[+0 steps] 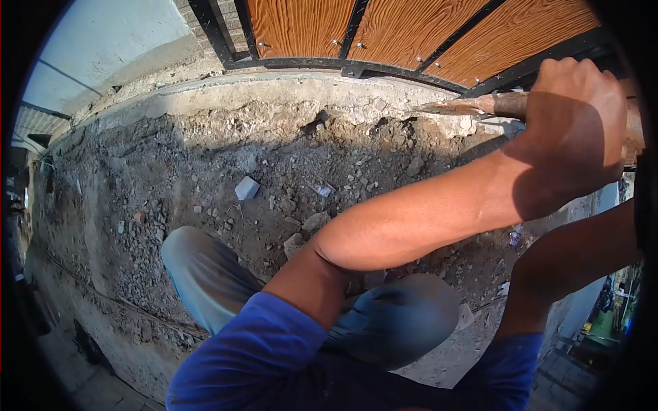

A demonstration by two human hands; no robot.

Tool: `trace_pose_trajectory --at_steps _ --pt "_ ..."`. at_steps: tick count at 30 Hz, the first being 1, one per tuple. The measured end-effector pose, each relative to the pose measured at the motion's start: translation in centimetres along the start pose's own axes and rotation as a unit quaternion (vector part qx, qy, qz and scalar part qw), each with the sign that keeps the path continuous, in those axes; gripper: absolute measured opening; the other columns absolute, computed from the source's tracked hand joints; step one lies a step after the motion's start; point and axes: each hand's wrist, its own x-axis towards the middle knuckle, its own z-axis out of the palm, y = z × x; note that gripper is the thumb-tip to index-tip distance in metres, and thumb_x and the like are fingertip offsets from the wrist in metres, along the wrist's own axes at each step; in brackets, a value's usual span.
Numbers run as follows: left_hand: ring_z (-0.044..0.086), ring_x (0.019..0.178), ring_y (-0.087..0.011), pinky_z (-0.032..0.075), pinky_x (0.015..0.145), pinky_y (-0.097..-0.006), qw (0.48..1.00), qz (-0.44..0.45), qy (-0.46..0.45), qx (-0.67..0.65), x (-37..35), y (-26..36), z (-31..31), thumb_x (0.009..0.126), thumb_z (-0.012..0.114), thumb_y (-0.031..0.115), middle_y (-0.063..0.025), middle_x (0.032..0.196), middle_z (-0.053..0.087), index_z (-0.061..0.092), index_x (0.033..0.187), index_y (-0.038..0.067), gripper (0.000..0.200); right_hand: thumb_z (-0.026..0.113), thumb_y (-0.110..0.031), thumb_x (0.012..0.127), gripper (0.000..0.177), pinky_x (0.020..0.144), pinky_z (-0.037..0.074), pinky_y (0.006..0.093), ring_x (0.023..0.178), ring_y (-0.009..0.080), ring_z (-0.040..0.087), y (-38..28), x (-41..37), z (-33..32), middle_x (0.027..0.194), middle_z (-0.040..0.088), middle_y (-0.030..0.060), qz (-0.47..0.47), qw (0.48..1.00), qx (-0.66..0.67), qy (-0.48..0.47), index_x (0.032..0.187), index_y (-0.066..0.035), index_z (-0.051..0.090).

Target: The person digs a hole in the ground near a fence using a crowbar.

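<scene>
My left hand [576, 123] is closed around a rough brown bar [483, 105] at the upper right. The bar lies roughly level, its narrow, worn end pointing left over the broken concrete edge [384, 103] below the gate; whether it touches there is unclear. My left forearm crosses the view diagonally. On the right side my other forearm [582, 260] runs out past the dark rim of the view, so my right hand is not seen.
A wood-patterned gate [411, 34] in a black frame stands above the concrete edge. Rubble and loose soil [151, 205] spread around my bent knees [205, 267], with a pale angular stone [247, 188] ahead. A light wall [110, 41] rises at upper left.
</scene>
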Motion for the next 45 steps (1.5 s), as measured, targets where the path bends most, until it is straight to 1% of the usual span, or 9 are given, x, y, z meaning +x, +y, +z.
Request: trace_pose_trajectory --at_steps 4,7,12,19,26,30,37,39,45 --pt "0.071 0.061 -0.0232 0.056 0.056 -0.0356 0.975 -0.214 -0.066 0.011 -13.2 -24.5 -0.9 0.081 0.081 0.033 -0.0155 0.064 0.068 0.069 0.078 0.003 0.032 0.064 -0.009 0.086 0.024 0.060 0.047 0.0291 0.055 0.0127 0.052 26.8 -10.2 6.6 0.062 0.054 0.0043 -0.019 0.961 -0.027 0.273 0.068 -0.009 0.047" --pt "0.072 0.068 -0.0199 0.054 0.061 -0.0376 0.982 -0.144 -0.086 0.089 -14.6 -30.8 -1.6 0.087 0.077 0.033 -0.0178 0.071 0.068 0.069 0.085 0.004 0.030 0.063 0.000 0.082 0.022 0.065 0.048 0.0307 0.061 0.0124 0.054 35.5 -15.6 7.1 0.064 0.056 0.0066 0.045 0.962 -0.034 0.268 0.070 -0.006 0.046" --pt "0.065 0.066 -0.0418 0.051 0.058 -0.0435 0.964 -0.211 -0.139 0.085 -20.7 -25.7 -1.6 0.081 0.071 0.022 -0.0229 0.072 0.066 0.067 0.079 0.004 0.019 0.062 0.001 0.084 0.015 0.074 0.050 0.0338 0.070 0.0156 0.058 31.9 -21.3 7.6 0.071 0.059 0.0087 0.067 0.961 -0.063 0.262 0.075 -0.004 0.051" --pt "0.065 0.066 -0.0420 0.051 0.059 -0.0453 0.930 -0.344 -0.127 0.024 -34.5 -15.8 -3.5 0.071 0.074 0.017 -0.0192 0.067 0.064 0.064 0.078 0.008 0.015 0.065 -0.007 0.091 0.022 0.070 0.049 0.0347 0.071 0.0156 0.058 25.4 -31.3 11.4 0.077 0.058 0.0083 0.221 0.955 -0.002 0.198 0.079 -0.005 0.047" --pt "0.069 0.062 -0.0369 0.055 0.058 -0.0453 0.977 -0.167 -0.132 -0.010 -13.4 -1.1 -0.8 0.073 0.075 0.015 -0.0193 0.066 0.066 0.063 0.084 0.002 0.021 0.050 -0.017 0.099 0.015 0.058 0.038 0.0283 0.057 0.0116 0.036 2.3 -13.4 5.7 0.068 0.038 0.0013 -0.030 0.967 -0.013 0.253 0.090 -0.006 0.048" --pt "0.068 0.057 -0.0332 0.054 0.055 -0.0438 0.996 -0.030 -0.074 0.026 -3.3 2.1 0.1 0.066 0.078 0.016 -0.0155 0.062 0.064 0.062 0.074 0.001 0.024 0.054 -0.009 0.093 0.011 0.059 0.041 0.0287 0.057 0.0114 0.041 -5.2 -4.3 2.2 0.067 0.042 0.0020 -0.018 0.997 -0.050 0.056 0.085 -0.007 0.047" --pt "0.071 0.085 -0.0383 0.055 0.074 -0.0470 0.918 -0.310 -0.228 0.099 -18.5 -27.2 -3.5 0.078 0.080 0.019 -0.0219 0.086 0.070 0.062 0.100 0.002 0.033 0.061 0.003 0.081 0.021 0.062 0.045 0.0294 0.058 0.0112 0.049 33.1 -15.4 8.0 0.065 0.050 0.0033 0.002 0.951 -0.061 0.304 0.076 -0.008 0.044" --pt "0.040 0.139 -0.0445 0.032 0.117 -0.0501 0.951 -0.177 -0.177 0.179 -20.7 -26.4 -5.0 0.080 0.077 0.016 -0.0305 0.145 0.045 0.047 0.138 0.003 0.067 0.062 0.005 0.079 0.023 0.062 0.046 0.0295 0.059 0.0112 0.051 37.7 -12.5 7.2 0.065 0.051 0.0035 0.002 0.963 -0.060 0.264 0.075 -0.008 0.043" --pt "0.059 0.124 -0.0381 0.047 0.106 -0.0458 0.907 -0.385 -0.146 0.092 -26.1 -21.3 -8.2 0.091 0.071 0.020 -0.0230 0.133 0.061 0.046 0.138 0.000 0.057 0.063 -0.004 0.085 0.017 0.054 0.044 0.0342 0.053 0.0173 0.051 39.1 -7.7 0.1 0.061 0.050 0.0055 0.149 0.919 -0.056 0.360 0.073 -0.004 0.051"
